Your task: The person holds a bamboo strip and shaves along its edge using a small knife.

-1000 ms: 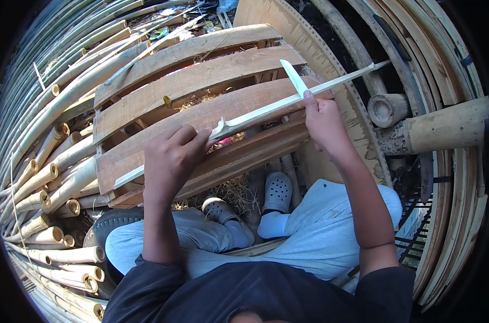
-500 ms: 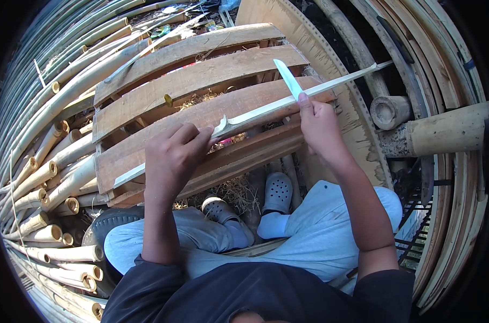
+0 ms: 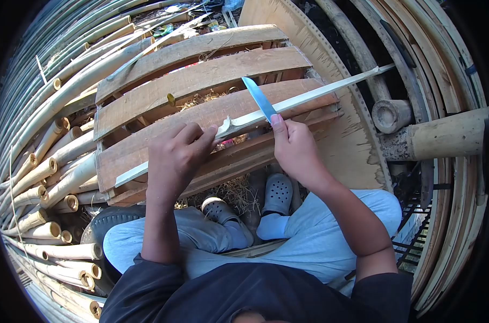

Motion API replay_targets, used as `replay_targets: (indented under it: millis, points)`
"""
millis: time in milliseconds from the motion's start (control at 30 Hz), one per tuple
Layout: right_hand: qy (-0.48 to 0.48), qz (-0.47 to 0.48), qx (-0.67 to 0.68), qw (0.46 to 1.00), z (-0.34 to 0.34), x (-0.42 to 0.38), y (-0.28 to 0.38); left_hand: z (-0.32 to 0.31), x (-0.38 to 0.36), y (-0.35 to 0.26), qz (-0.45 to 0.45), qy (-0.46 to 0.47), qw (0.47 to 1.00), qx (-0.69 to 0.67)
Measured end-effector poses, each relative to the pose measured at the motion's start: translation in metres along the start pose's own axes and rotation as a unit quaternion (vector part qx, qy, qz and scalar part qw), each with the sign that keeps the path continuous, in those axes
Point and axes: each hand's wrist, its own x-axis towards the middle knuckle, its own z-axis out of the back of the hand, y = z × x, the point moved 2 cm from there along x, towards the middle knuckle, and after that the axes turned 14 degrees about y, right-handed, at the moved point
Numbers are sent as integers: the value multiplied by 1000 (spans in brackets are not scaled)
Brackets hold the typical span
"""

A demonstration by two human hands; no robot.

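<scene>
A long pale bamboo strip lies slantwise over a slatted wooden crate, its right end reaching past the crate. My left hand is closed round the strip left of its middle, beside a curled shaving. In my right hand is a knife, its blade pointing up and left across the strip, with the thumb at the base of the blade. The knife's handle is hidden in the fist.
Many bamboo poles are stacked at the left. A thick bamboo post and long wooden strips stand at the right. Behind the crate's right end leans a curved board. Straw and shoes show below the crate.
My right hand and the knife have moved left along the strip, closer to my left hand. Another curl now shows beside the first. My left hand has barely moved.
</scene>
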Motion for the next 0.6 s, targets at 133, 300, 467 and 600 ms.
replay_targets:
  millis: [133, 300, 467, 600]
  points:
    - [-68, -116, 88, 987, 38, 11, 0, 1, 0, 0, 11, 8, 1000, 16]
    - [-62, 67, -41, 995, -13, -4, -1, -2, 0, 1, 1, -3, 1000, -11]
    - [-46, 6, 40, 998, 9, 6, -9, 1, 1, 2, 3, 6, 1000, 5]
    - [10, 29, 46, 998, -4, -4, -5, 0, 0, 1, 0, -1, 1000, -10]
